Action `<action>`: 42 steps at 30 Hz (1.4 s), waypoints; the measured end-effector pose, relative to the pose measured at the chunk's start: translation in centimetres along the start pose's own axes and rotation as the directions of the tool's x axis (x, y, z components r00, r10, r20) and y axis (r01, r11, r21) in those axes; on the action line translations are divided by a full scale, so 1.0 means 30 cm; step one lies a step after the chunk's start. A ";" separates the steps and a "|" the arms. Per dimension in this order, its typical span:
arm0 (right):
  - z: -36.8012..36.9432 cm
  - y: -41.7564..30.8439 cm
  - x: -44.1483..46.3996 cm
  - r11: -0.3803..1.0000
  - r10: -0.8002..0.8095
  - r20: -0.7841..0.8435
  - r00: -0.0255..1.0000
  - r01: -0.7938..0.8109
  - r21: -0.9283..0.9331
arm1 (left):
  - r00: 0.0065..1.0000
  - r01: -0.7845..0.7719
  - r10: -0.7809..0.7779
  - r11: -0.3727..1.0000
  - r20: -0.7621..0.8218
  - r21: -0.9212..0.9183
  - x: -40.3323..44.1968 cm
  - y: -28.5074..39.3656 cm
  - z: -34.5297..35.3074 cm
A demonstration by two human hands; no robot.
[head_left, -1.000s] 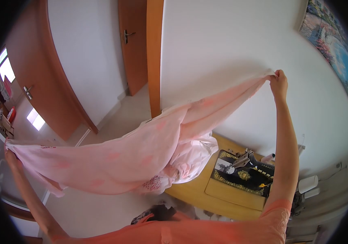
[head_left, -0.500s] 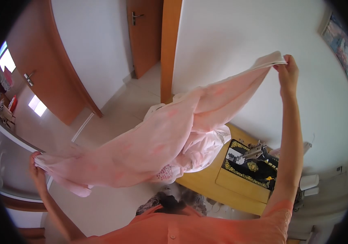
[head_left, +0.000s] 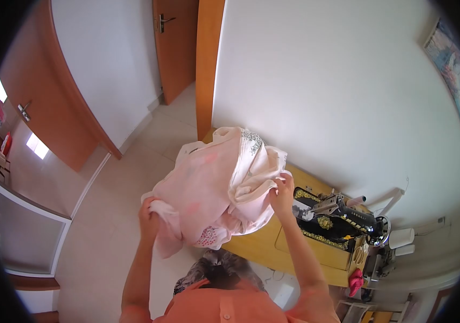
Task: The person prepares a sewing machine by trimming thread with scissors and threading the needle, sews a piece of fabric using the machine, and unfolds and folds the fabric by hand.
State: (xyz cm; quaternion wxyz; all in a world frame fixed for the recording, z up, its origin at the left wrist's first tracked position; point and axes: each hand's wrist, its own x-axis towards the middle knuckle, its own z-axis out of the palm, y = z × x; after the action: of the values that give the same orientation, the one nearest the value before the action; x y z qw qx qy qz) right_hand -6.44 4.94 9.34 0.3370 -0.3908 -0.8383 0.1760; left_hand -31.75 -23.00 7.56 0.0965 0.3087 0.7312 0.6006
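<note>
A pale pink cloth (head_left: 203, 177) with reddish blotches and sequin-like patches is bunched in front of me, partly over the wooden sewing table (head_left: 251, 242). My left hand (head_left: 148, 215) is closed on its left edge, where a corner hangs down. On the other side, my right hand (head_left: 282, 196) grips the folded right edge, close above the table. The cloth lies in loose folds between both hands. Just right of my right hand stands a black sewing machine (head_left: 359, 218) on a black panel with gold ornament.
A pink object (head_left: 355, 282) sits at the table's right end. White spools (head_left: 402, 237) stand behind the machine. Wooden doors (head_left: 47, 91) stand at the left, near a glass-panelled partition (head_left: 23, 231). A picture (head_left: 453, 81) hangs on the right wall.
Both hands have come down and inward from a wide stretch. The cloth, spread out before, is now gathered between them over the table. The view has shifted slightly right.
</note>
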 end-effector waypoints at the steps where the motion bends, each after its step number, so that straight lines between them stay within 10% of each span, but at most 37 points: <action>1: 0.019 0.033 0.009 1.000 0.010 -0.016 1.000 -0.010 -0.003 | 0.999 0.041 -0.042 0.999 0.034 0.026 0.015 -0.010 0.047; 10: 0.160 0.120 0.135 0.808 0.589 0.083 0.804 -0.585 -0.063 | 0.968 -0.169 0.245 0.779 -0.045 0.604 0.159 -0.318 0.313; 13: 0.304 0.258 0.065 0.577 0.464 0.390 0.795 -0.606 0.548 | 0.905 0.388 -0.399 0.916 0.149 0.098 0.190 -0.374 0.318; 16: 0.197 0.081 0.068 0.589 0.512 0.577 0.637 -0.749 0.304 | 0.749 0.656 -0.600 0.730 0.282 -0.191 0.181 -0.094 0.339; 22: 0.413 -0.075 -0.189 0.065 0.141 0.836 0.530 -0.848 0.526 | 0.895 0.368 -0.303 0.916 0.327 -0.159 0.011 -0.208 0.209; 32: 0.591 -0.696 -0.491 0.687 -0.191 0.863 0.467 -0.564 0.457 | 0.944 0.213 -0.320 0.780 -0.083 -0.589 -0.395 0.063 -0.426; 38: 0.640 -0.908 -0.596 0.835 -0.304 0.845 0.440 -0.304 0.459 | 0.860 0.209 -0.502 0.511 -0.093 -0.834 -0.552 -0.120 -0.677; 42: 0.663 -0.992 -0.630 0.861 -0.379 0.828 0.413 -0.171 0.479 | 0.752 0.252 -0.617 0.595 -0.232 -0.763 -0.609 -0.122 -0.762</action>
State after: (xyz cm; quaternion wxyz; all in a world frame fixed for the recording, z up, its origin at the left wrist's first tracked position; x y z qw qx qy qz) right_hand -27.57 -29.14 3.74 -0.0696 -0.0776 -0.8328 0.5436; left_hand -30.24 -52.40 5.86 0.1706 -0.1030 0.5062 0.8391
